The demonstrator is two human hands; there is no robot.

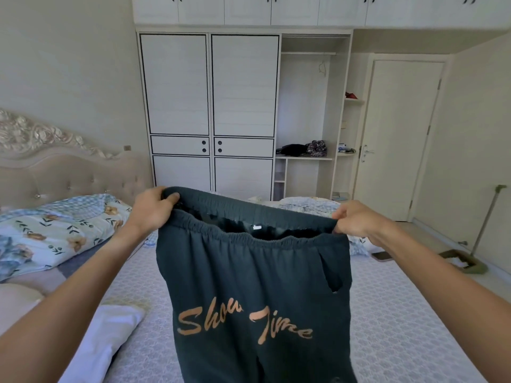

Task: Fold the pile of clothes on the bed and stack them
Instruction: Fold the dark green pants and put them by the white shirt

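A pair of dark teal sweatpants [254, 277] with orange "Show Time" lettering hangs in the air above the bed [387, 313]. My left hand [154, 208] grips the left end of the elastic waistband. The right end is pinched by my right hand [356, 219]. The waistband is stretched wide between both hands, and the legs drop out of the frame at the bottom. A white garment [110, 335] lies on the bed at the lower left, partly behind my left forearm.
A floral quilt [55, 230] is bunched at the left by the tufted headboard [69, 172]. More floral bedding [309, 205] lies at the far edge. A phone [383, 256] rests on the bed's right side. A wardrobe [210, 106], a door [401, 134] and a mop [475, 244] stand beyond.
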